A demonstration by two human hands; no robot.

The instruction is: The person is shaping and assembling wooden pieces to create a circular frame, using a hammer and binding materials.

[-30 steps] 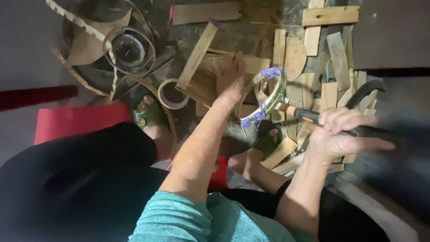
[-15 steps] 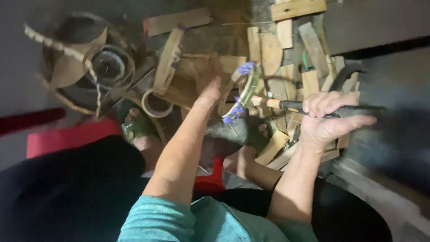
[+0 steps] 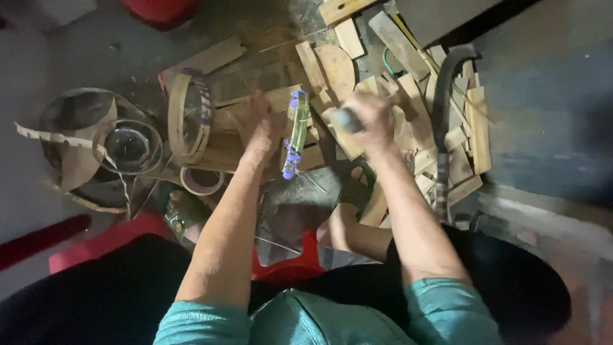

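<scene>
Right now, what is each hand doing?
Left hand: open, pressed on the wood pieces beside the green strip.
Right hand: closed in a grip around a dark handle.

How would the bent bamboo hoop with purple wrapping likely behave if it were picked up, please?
The bamboo hoop is a thin strip bent into a ring, so it probably feels light and springy. Being round, it might roll if stood on edge. The purple wrapping may aid grip.
</scene>
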